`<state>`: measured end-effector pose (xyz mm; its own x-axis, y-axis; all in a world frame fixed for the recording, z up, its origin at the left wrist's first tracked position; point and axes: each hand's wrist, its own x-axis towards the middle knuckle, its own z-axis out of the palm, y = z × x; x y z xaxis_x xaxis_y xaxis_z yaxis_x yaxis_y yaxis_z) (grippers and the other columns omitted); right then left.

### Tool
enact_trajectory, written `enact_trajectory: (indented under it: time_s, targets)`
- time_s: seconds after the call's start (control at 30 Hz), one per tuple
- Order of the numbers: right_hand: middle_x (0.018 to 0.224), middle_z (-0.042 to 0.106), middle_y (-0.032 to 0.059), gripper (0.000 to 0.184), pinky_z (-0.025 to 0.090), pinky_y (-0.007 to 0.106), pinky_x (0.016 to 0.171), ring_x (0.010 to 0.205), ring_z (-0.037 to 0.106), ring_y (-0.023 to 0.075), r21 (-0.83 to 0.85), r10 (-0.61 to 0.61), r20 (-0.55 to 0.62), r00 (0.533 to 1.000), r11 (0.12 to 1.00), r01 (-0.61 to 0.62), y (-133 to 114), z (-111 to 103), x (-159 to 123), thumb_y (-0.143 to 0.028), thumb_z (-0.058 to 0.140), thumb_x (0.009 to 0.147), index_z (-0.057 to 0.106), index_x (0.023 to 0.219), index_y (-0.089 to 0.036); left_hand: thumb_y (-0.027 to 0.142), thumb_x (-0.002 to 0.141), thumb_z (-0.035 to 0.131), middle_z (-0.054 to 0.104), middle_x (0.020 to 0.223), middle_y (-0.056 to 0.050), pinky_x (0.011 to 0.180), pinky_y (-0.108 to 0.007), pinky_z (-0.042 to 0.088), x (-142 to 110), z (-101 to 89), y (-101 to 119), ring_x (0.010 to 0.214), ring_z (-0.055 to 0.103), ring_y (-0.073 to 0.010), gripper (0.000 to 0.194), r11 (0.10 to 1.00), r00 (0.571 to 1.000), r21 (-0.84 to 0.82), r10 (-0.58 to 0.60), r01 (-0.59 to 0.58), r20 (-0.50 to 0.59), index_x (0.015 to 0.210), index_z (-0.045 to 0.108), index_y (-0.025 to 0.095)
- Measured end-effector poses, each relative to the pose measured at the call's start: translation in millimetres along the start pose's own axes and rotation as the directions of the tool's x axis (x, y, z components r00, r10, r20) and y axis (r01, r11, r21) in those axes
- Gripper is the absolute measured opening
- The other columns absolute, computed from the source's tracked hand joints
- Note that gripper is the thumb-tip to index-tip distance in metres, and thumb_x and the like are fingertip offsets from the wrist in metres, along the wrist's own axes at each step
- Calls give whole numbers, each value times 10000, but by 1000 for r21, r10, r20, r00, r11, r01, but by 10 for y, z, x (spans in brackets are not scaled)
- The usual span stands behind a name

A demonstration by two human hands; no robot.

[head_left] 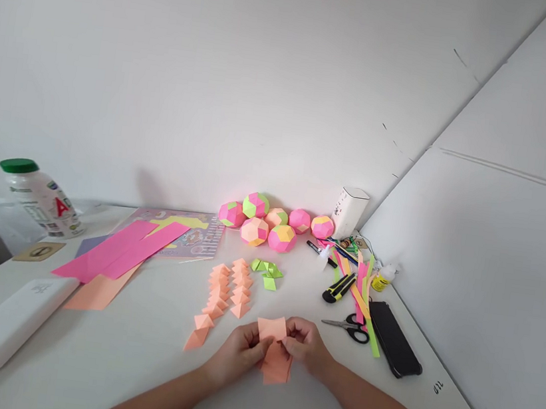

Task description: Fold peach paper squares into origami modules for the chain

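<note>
My left hand (pixel 239 351) and my right hand (pixel 307 346) both pinch a peach-coloured paper strip (pixel 277 365) near the front of the table. Its upper part stands up between my fingers, and its lower part hangs toward me. Just beyond my left hand lie two rows of small folded peach paper pieces (pixel 218 291). A cluster of folded green paper pieces (pixel 267 271) rests to the right of those rows. Farther back, several paper balls (pixel 254 231) in pink, peach, green and yellow sit against the wall.
Scissors (pixel 350 327), box cutters (pixel 339 288), paper strips (pixel 363 287), a glue bottle (pixel 383 278) and a black case (pixel 395 339) lie at right. Pink sheets (pixel 116 247), a green-capped bottle (pixel 42 199) and a long white device (pixel 0 326) are at left. A white container (pixel 350 212) stands behind.
</note>
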<state>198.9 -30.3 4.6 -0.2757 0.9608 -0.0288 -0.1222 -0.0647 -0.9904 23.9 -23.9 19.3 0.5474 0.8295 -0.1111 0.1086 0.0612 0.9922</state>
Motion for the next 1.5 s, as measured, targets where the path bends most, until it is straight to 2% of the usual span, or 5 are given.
enact_trajectory:
  time_s: [0.23,0.47,0.7,1.03,1.5]
  targets:
    - [689,551,-7,143,406,231,493,538,508,105,149,-68,-16,998,986,70,-20,-43,14,-236,577,751,478,671,-171,581,781,498,500,512,24,518,-243,331,4,-20,-41,499,405,-109,436,1000,999,15,-10,10,-50,599,414,194]
    - [706,532,-10,205,388,231,571,614,488,104,-39,-22,136,990,999,28,30,-47,-18,-316,653,768,575,827,-136,568,764,527,446,553,49,505,-224,300,-5,6,-24,517,374,-95,418,999,1000,-32,3,-3,-17,638,435,181]
    - [605,537,-13,228,391,241,538,549,483,109,-28,-6,54,999,1000,7,-31,-45,-3,-349,654,746,578,700,-139,498,760,563,409,522,70,477,-213,265,17,-15,-104,482,350,-84,347,997,998,-78,-16,11,-56,674,449,183]
    - [574,542,-17,232,399,242,513,521,478,108,-2,24,15,1000,1000,-24,-6,-71,24,-345,658,737,553,684,-146,368,778,624,588,658,34,530,-212,365,27,-31,-119,624,550,-118,289,946,990,-318,19,-63,-141,744,382,214]
    - [629,535,-11,161,404,250,509,527,499,112,47,-88,-16,996,995,89,-45,-42,-12,-210,546,778,463,644,-175,460,757,615,405,570,94,439,-195,231,52,-36,-155,442,340,-58,348,957,983,-277,33,-83,-181,710,372,215]
